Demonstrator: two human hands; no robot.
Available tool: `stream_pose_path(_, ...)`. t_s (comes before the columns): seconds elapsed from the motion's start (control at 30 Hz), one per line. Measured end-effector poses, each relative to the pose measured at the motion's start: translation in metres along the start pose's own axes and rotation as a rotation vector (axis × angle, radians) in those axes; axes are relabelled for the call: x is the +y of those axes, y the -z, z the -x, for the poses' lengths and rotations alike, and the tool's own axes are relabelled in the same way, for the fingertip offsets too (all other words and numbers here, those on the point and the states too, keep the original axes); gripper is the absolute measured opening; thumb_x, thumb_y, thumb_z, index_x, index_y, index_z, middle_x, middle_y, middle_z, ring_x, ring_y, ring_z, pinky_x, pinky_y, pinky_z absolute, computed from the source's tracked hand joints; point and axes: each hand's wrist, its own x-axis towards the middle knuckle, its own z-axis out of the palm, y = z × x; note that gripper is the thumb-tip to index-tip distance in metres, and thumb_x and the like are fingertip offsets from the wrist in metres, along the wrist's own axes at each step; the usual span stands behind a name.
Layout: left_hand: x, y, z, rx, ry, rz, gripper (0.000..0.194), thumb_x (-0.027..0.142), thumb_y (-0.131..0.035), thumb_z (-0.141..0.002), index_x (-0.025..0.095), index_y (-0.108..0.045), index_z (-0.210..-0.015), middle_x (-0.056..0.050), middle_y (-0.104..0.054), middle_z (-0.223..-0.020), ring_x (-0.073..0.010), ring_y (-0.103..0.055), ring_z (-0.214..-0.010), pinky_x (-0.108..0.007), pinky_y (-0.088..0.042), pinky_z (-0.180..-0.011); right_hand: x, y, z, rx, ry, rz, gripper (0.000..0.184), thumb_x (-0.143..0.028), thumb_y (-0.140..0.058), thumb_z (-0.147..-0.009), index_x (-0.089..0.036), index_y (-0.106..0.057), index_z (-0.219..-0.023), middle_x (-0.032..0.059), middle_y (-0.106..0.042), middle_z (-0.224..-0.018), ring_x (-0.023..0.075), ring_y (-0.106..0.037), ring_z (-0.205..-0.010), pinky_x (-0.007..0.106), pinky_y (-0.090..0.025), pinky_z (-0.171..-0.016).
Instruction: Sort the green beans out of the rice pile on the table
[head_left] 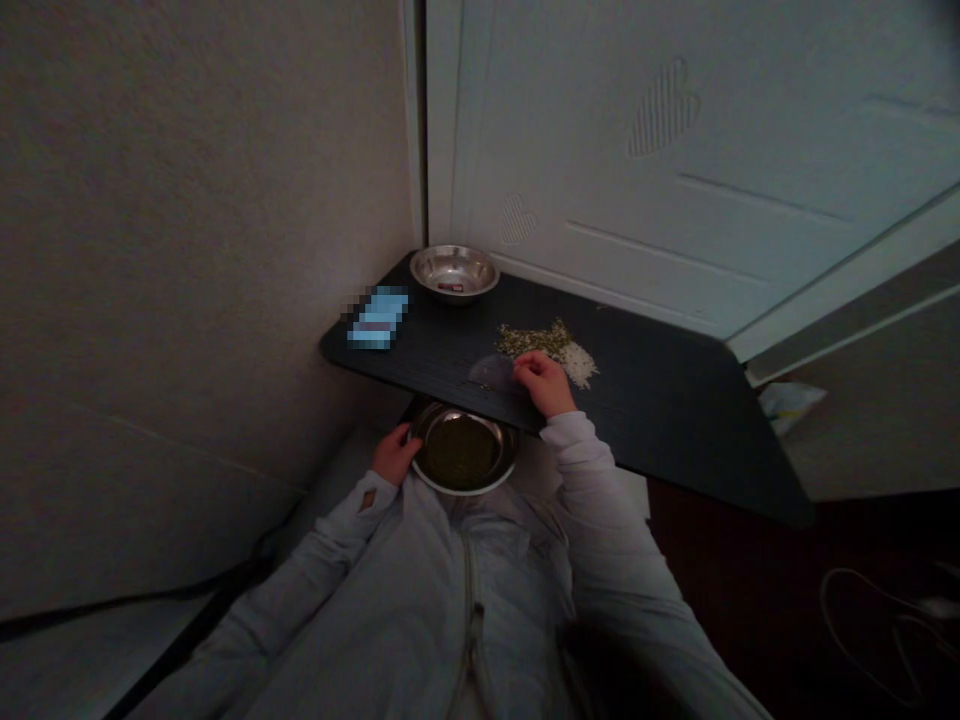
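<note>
Pinching a clear disc (487,370) by the near edge of the bench (675,420), the right hand (547,386), grip closed, could scatter grains (534,341) past the lower bowl (463,491), itself liable to tip should the left hand's (393,456) curled rim grip slip.

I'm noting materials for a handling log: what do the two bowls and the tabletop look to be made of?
Far bowl: shiny metal, likely stainless steel, going by its bright reflections.
Near bowl: likely the same, with a glossy silvery rim.
Tabletop: dark, low-sheen; perhaps wood-grain laminate, though coated board is possible.
</note>
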Motion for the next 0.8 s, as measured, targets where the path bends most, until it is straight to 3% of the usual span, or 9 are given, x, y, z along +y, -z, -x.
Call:
stream_pose_path(0.27, -0.0047, 0.0, -0.0017, 0.009, -0.014, -0.028, 0.037, 0.034, -0.044, -0.057, 0.012, -0.056, -0.085, -0.003, -0.06, -0.077, -0.0171, -0.052, -0.075, -0.027, -0.04, -0.069, 0.0031, 0.001, -0.0008, 0.001, -0.008, -0.012, 0.008, -0.021, -0.045, -0.058, -0.018, -0.048, -0.064, -0.005, -0.048, -0.051, 0.009, -0.044, -0.05, 0.022, -0.034, -0.053)
stream_pose_path(0.8, -0.0036, -0.0001, -0.0016, 0.007, 0.0, 0.003, 0.036, 0.032, -0.046, -0.057, 0.014, -0.056, -0.086, -0.002, -0.061, -0.079, -0.0175, -0.053, -0.076, -0.026, -0.04, -0.07, -0.0029, 0.006, 0.0037, 0.18, -0.042, 0.08, 0.006, -0.023, -0.04, -0.06, -0.019, -0.041, -0.056, -0.0056, -0.04, -0.047, 0.0083, -0.037, -0.048, 0.02, -0.03, -0.048)
